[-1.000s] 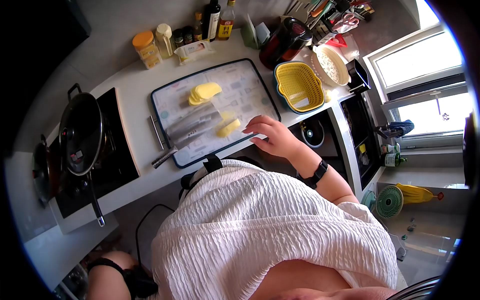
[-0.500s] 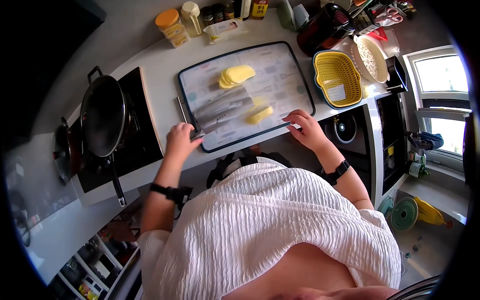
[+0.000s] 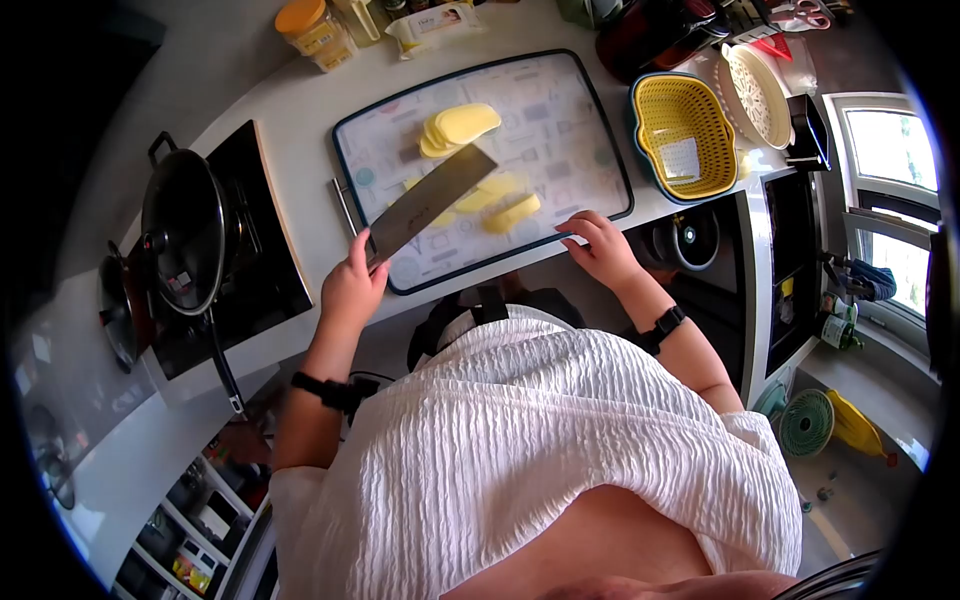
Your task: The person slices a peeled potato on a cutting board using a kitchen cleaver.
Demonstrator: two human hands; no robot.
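Observation:
In my left hand (image 3: 352, 285) is the handle of a cleaver (image 3: 432, 201), my fingers closed round it. The broad blade slants up and right over the cutting board (image 3: 560, 120) and hides part of the pale yellow cut pieces (image 3: 490, 192) under it. A thicker yellow piece, probably potato (image 3: 513, 214), lies just right of these. Farther back on the board sits a small overlapping stack of yellow slices (image 3: 462, 126). My right hand (image 3: 603, 250) is at the board's front right edge, fingers bent and apart from the thumb, holding nothing.
A wok (image 3: 185, 230) stands on the black cooktop (image 3: 262, 240) to the left, its handle pointing towards me. Right of the board is a yellow basket (image 3: 685, 130), with a cream strainer (image 3: 757, 95) beside it. Wipes (image 3: 432, 28) and an orange-lidded jar (image 3: 315, 35) line the back.
The cleaver has turned and come off the board's left part, uncovering cut pieces. My left hand has shifted slightly left. My right hand stays by the board edge. The view has tilted a little.

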